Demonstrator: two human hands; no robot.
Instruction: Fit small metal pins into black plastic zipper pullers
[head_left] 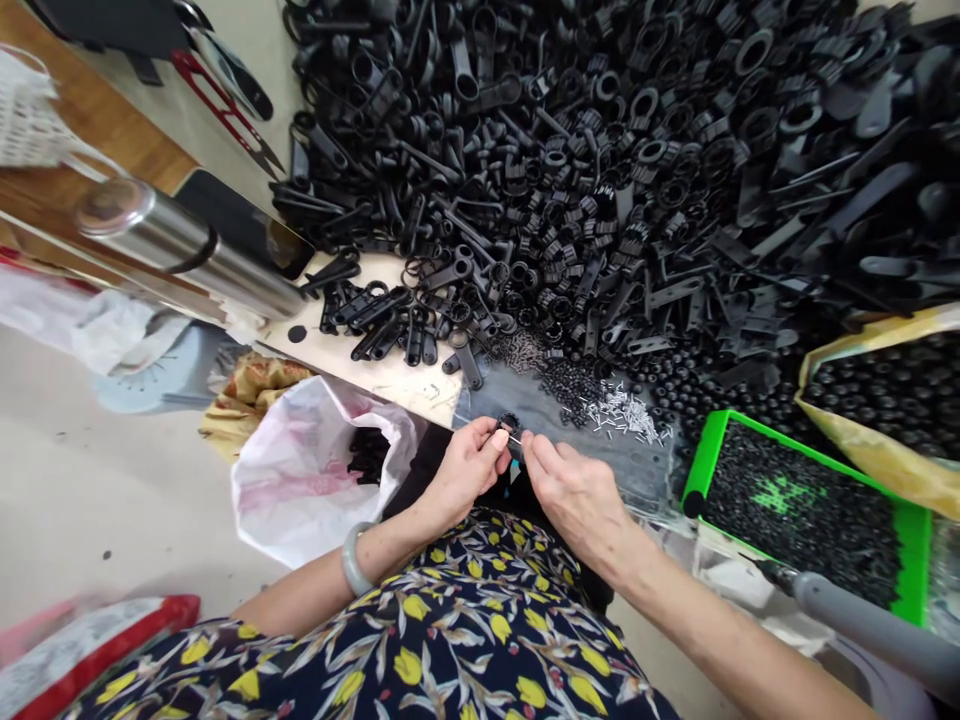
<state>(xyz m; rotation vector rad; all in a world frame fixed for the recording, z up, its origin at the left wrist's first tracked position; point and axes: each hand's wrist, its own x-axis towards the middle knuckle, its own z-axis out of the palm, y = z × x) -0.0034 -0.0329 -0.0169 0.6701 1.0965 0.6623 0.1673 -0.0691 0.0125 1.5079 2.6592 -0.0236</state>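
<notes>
My left hand (466,465) pinches a small black ring-shaped part (508,424) at the table's front edge. From the right, my right hand (574,490) holds a thin metal pin (514,440) between thumb and finger, its tip at the ring. Just beyond both hands lies a dark grey mat (510,395). On and around it are a pile of silver pins (628,412), small black pieces (570,385) and brownish small parts (517,350). Black lever-like parts (382,315) lie on the pale board to the left.
A huge heap of black parts (600,150) fills the back. At right are a green tray (705,465) and a yellow bag (862,420); nearer stands a grey-handled tool (862,610). At left are a steel flask (187,245), red scissors (217,105) and a white bag (277,480).
</notes>
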